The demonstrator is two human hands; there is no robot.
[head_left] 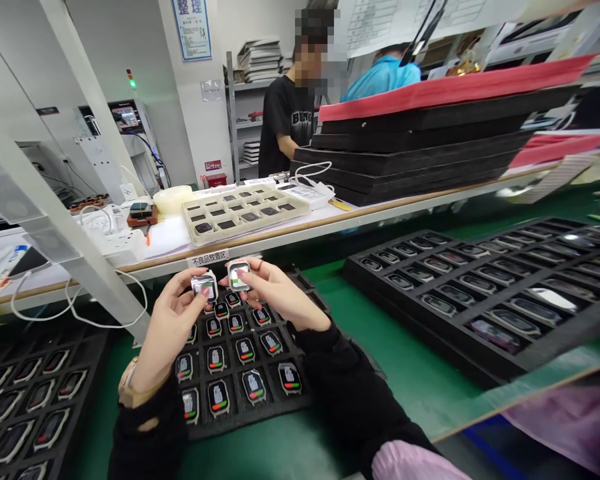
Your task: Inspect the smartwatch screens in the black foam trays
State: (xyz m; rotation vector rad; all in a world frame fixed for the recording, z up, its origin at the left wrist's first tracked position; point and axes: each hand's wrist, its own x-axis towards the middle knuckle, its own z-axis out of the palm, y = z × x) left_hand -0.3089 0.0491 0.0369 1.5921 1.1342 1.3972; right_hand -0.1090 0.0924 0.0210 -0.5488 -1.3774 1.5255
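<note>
My left hand (177, 310) is closed on a smartwatch (203, 287) with a silvery case and a bright screen, its thumb at the glass. Close beside it, my right hand (270, 290) grips a second smartwatch (239, 276), also lit white with a green patch. The two watches are held side by side, apart, above the far part of a black foam tray (240, 423). In that tray sit rows of smartwatches, such as one lit watch (253, 387), showing black screens with white figures and a red-green bar. My forearms cover parts of the tray's sides.
More black trays of watches lie to the left (87, 373) and right (430, 327) on the green bench (350, 313). Behind runs a shelf with a cream compartment tray (245, 212), white cables and stacked black foam trays (420, 147). A slanted post (100, 287) stands left. Two people are beyond.
</note>
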